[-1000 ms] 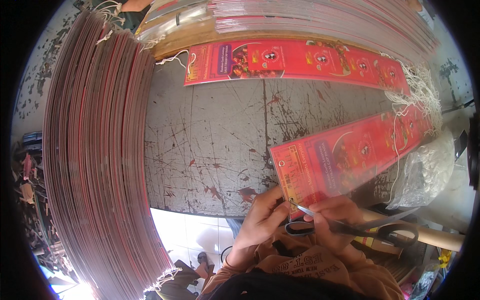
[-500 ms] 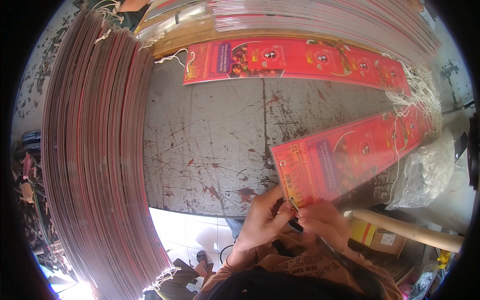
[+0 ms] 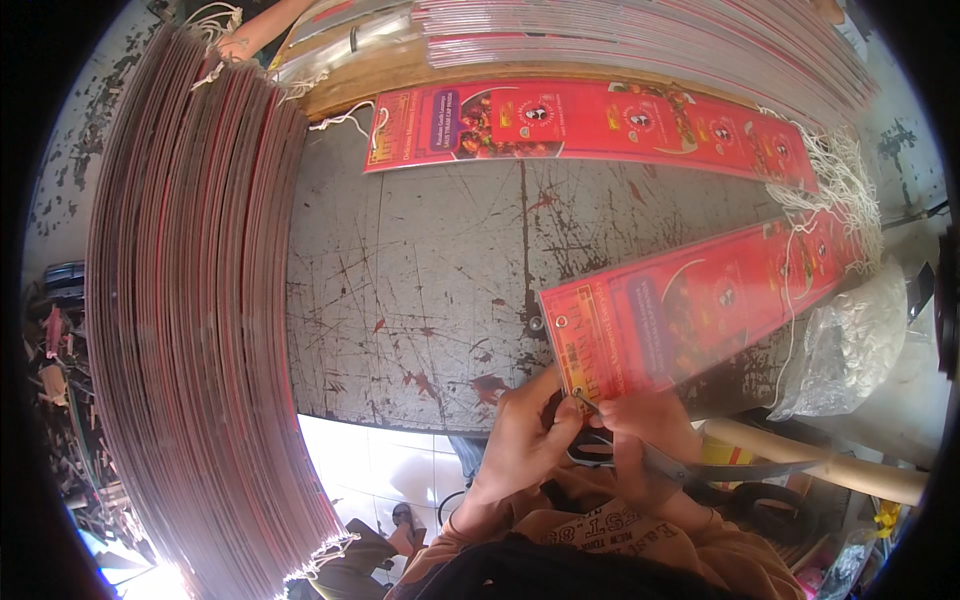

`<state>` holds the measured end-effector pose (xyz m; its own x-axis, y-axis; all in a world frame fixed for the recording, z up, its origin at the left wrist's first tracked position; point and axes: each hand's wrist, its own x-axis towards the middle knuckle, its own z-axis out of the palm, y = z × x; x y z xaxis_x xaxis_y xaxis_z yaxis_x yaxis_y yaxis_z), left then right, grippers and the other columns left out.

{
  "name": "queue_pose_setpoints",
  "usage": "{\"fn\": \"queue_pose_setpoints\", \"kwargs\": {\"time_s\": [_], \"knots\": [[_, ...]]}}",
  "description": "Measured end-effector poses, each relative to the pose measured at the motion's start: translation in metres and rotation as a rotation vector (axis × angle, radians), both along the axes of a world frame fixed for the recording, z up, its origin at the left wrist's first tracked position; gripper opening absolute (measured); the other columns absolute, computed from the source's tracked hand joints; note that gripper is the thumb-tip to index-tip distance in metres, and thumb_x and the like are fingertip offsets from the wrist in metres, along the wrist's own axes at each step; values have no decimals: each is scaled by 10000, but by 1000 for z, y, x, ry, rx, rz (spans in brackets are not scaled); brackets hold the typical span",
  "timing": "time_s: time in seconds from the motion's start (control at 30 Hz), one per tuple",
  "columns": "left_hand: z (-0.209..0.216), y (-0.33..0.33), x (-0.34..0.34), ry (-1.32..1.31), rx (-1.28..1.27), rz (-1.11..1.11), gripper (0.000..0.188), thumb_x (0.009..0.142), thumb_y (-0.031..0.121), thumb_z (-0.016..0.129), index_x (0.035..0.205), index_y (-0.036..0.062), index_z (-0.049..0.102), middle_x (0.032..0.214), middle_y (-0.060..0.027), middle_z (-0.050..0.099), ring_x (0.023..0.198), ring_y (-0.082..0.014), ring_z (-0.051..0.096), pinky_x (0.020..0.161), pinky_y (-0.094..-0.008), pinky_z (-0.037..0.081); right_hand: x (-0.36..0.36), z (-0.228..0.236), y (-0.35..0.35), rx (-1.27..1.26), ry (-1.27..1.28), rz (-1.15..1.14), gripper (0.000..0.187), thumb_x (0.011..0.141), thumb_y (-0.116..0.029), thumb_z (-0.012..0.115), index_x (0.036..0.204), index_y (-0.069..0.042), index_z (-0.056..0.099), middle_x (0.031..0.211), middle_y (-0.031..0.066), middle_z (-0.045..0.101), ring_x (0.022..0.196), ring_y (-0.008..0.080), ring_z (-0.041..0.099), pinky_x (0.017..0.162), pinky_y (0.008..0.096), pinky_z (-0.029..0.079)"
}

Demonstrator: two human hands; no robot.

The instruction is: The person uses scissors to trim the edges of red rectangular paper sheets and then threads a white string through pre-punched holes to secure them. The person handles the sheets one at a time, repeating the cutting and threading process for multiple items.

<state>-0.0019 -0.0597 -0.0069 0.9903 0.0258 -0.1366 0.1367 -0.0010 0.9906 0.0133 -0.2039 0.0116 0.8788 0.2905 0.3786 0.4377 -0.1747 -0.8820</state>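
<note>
Scissors [image 3: 735, 471] higher than before, corner of red strip [image 3: 700, 315] in left hand [image 3: 522, 440]

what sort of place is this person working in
Probably a small workshop: there's a worn, scratched worktable, a big stack of thin panels on the left, and a loose clump of white string on the right.

A grey, scratched tabletop with dark worn patches [image 3: 430, 250] carries a packed stack of long, thin, brownish-edged panels [image 3: 195, 330] along its left. One long, glossy red printed strip [image 3: 590, 122] lies toward the far side; a second red printed strip [image 3: 700, 305] slants at right, with tangled white string [image 3: 843, 165] by both right ends.
</note>
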Motion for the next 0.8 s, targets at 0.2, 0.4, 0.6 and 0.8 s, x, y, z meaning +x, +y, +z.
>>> {"fn": "queue_pose_setpoints", "kwargs": {"time_s": [0.2,0.4,0.6,0.8], "knots": [[2,-3,2,3,-13,2,226,803,-17,451,1015,-22,529,728,-79,593,611,-57,527,550,-215,431,3,5,-2,37,240,-20,164,788,55,512,917,-15,584,858,140,580,755,195,603,655,258,476],[0,-5,0,-17,-30,-11,232,809,-25,441,1025,-37,525,784,-103,612,715,-77,576,622,-223,466,9,6,-8,255,427,-48,120,809,48,484,891,30,570,850,121,579,750,166,610,662,246,473],[1,-5,0,35,-134,-23,247,816,-23,426,1045,-41,518,800,-104,614,765,-91,591,646,-224,470,8,6,-10,220,366,0,122,807,47,487,889,19,573,853,121,580,762,174,617,667,245,475],[3,-6,1,57,-140,-10,241,820,-27,425,1042,-47,515,798,-99,614,764,-100,597,648,-231,476,11,9,-10,103,259,18,125,796,35,514,896,4,581,853,119,590,762,166,615,669,241,474]]}}
